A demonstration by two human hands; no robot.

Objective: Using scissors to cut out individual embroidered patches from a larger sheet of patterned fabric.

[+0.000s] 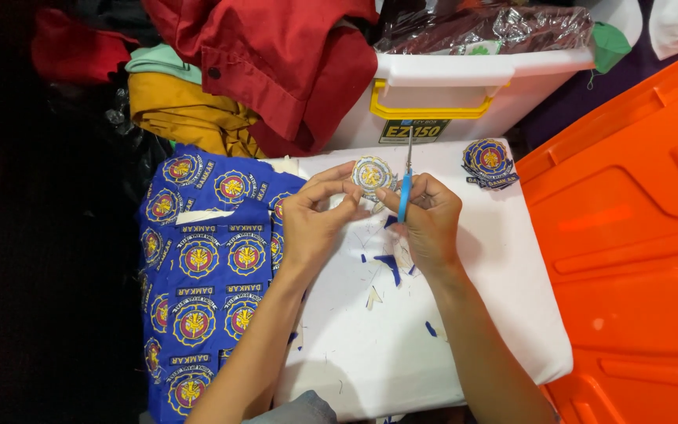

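Blue scraps of cloth are scattered over the middle of the white board serving as a work surface, right under both hands, so that's where the trimmings drop. Left hand pinches a round embroidered patch by its edge between thumb and fingertips, holding it up above the board near the far edge so the rim is free to turn. Right hand is closed around a small pair of scissors with a blue handle, blades pointing up and touching the patch's right side. A little stack of finished-looking patches sits at the far right corner, out of the way. Hanging off the left edge is a blue fabric sheet with uncut badges in rows, close to the left hand. Behind it all: white storage box, red garment, and an orange plastic lid on the right.
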